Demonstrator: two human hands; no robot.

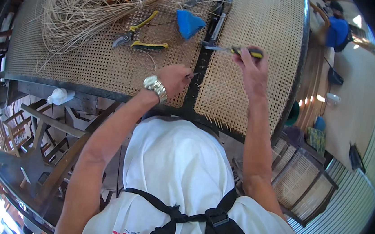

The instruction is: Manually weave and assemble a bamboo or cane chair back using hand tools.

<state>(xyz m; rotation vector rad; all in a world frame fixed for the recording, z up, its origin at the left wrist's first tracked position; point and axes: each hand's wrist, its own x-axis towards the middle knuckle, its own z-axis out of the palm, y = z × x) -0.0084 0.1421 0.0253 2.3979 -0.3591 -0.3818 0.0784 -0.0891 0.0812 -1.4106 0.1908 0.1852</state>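
Note:
My right hand point(253, 71) grips the yellow-and-black handle of a chisel-like tool point(219, 48). Its flat metal blade points left across the dark wooden bar between two woven cane panels. My left hand point(173, 80), with a metal watch on the wrist, is closed low over the left cane panel point(124, 72), beside the bar. A small dark tip shows at its fingers; what it belongs to is too small to name. The right cane panel point(255, 24) lies under my right hand, with loose strand ends along its near edge.
A bundle of cane strands point(85, 10) covers the far left. Near it lie yellow-handled pruning shears point(132, 32) and a blue block point(189, 24). A pen-like tool point(219, 26) rests on the bar. Wooden chair frames point(51, 124) stand below left; another person point(337, 32) is at far right.

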